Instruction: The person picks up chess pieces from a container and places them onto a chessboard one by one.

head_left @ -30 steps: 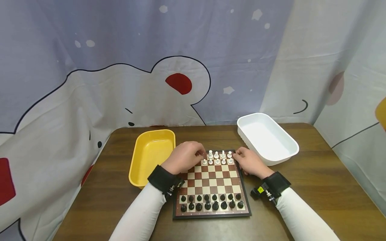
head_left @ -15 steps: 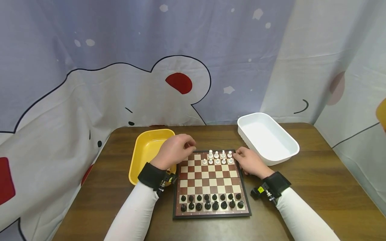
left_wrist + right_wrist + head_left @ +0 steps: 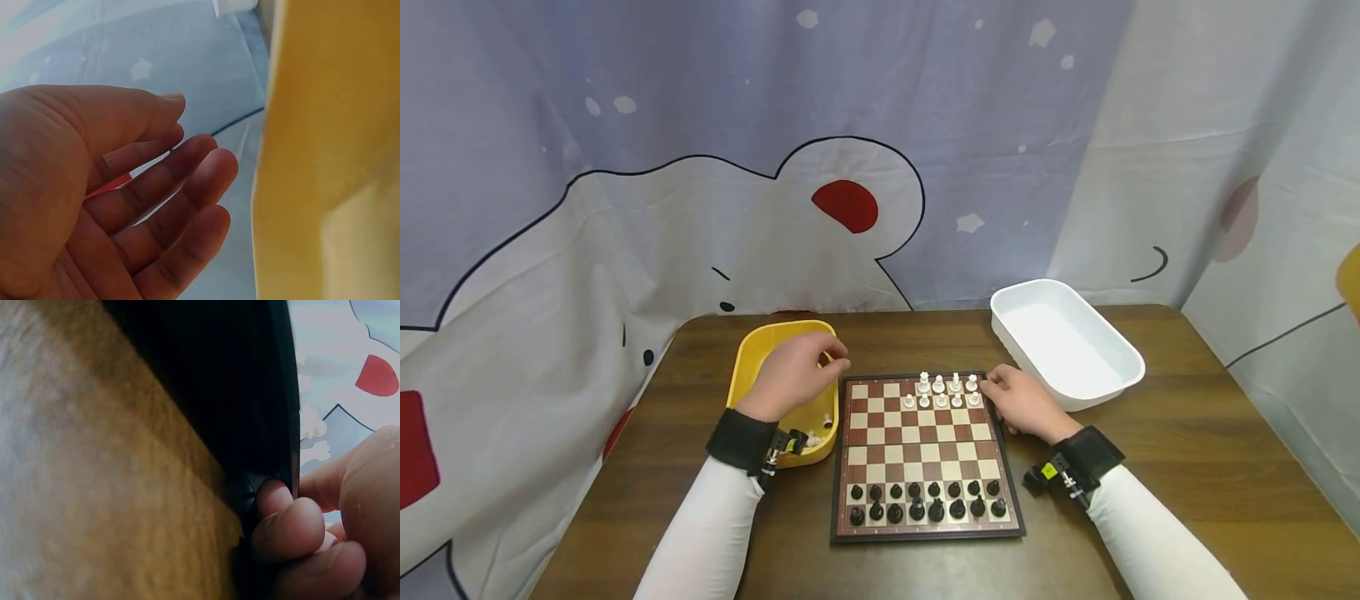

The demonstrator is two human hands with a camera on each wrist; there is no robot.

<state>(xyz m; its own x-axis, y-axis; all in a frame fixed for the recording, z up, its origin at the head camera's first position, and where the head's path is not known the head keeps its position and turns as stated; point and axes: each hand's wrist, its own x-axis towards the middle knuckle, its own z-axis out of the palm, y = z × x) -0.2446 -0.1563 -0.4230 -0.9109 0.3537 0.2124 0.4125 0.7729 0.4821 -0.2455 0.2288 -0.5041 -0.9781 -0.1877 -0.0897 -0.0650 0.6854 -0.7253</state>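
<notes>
My left hand [image 3: 793, 377] hovers over the yellow tray [image 3: 766, 340], fingers loosely bent and nothing between them; in the left wrist view the tray's wall [image 3: 312, 125] stands beside the fingertips. A few small white chess pieces [image 3: 814, 439] lie inside near the tray's front, partly hidden by my wrist. To the right is a chessboard [image 3: 920, 434]. My right hand [image 3: 1028, 403] holds its far right edge, with fingers [image 3: 290, 531] curled against the black side of the board. Several white pieces [image 3: 940, 393] stand at the board's far right, and two rows of black pieces [image 3: 916, 500] stand along the near side.
A white tray [image 3: 1063, 342] sits behind my right hand, at the back right of the wooden table [image 3: 1180, 400]. A printed curtain [image 3: 985, 150] hangs behind the table. Both wrists wear black bands with small cameras.
My left hand has moved left from the board's far edge to above the yellow tray, uncovering the far left squares. The right hand has stayed at the board's edge.
</notes>
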